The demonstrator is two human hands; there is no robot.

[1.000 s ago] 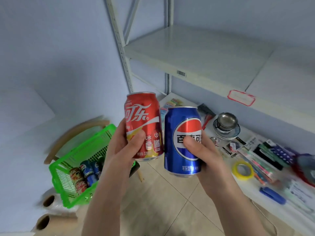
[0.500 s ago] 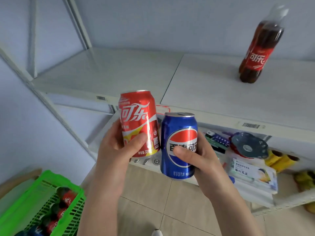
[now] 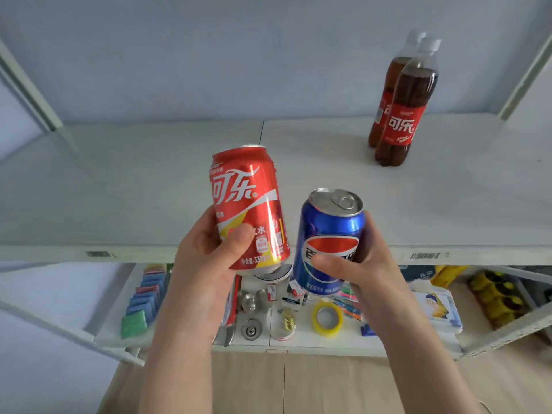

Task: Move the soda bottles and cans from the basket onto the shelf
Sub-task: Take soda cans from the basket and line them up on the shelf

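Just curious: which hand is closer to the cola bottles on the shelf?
Right. The right hand, gripping the blue can, is in front and left of the cola bottles; the left hand, gripping the red can, is farther left.

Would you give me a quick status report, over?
Left hand grips red cola can. Right hand grips blue Pepsi can. Both cans in front of shelf, not set down. Two cola bottles stand far right; nothing blocking.

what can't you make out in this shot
Out of frame: the basket and its contents.
Mostly hidden behind the front cola bottle: the rear cola bottle label.
Covered by the left hand and right hand: far sides of the red can and blue can.
Blurred, small in head view: lower shelf clutter.
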